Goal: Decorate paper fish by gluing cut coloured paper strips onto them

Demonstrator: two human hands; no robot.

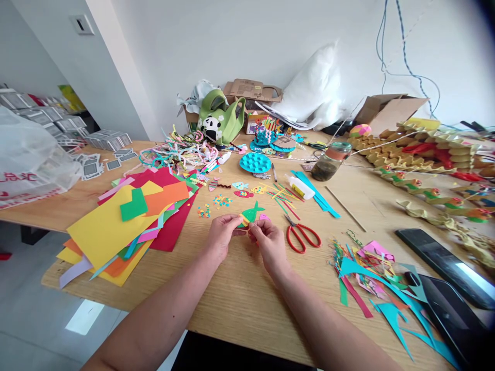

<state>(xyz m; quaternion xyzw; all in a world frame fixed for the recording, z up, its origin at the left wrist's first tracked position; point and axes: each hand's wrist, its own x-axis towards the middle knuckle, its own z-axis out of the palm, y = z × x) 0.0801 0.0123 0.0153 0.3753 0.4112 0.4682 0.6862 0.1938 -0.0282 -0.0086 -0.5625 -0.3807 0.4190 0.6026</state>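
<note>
L hand (223, 236) & R hand (269, 243) meet over the desk (232, 301), in from its front edge nr ctr, w/ a green paper fish (251, 215) btwn them, tail toward the far edge. L thumb & fingers pinched on the fish's L side, by a yellow strip across its body; R thumb & index close together at its lower R side, exact contact there hard to see. Just beyond, a pink paper pc (264, 217); farther toward the far edge, multicolored confetti (222, 201) in two small heaps, plus a red paper fish (243, 194) & a light-blue paper fish (240, 185). Just R of R hand, red-handled scissors (297, 225) lie flat, loops toward the front edge. Past them: thin paper strips (284, 196), a white glue bottle (302, 187) on its side, turquoise strips (317, 197), a wooden stick (346, 209) & a tilted glass jar (331, 162) w/ dark contents. Toward the desk's L front corner, stacked colored paper (108, 221), yellow sheet & small green pc on top. Toward the R front corner, a heap of paper scraps (363, 270) next to a dark phone (441, 260). Nr the far edge: tangled yarn (180, 149), a green panda bag (228, 126), a bumpy turquoise disc (255, 163).
</note>
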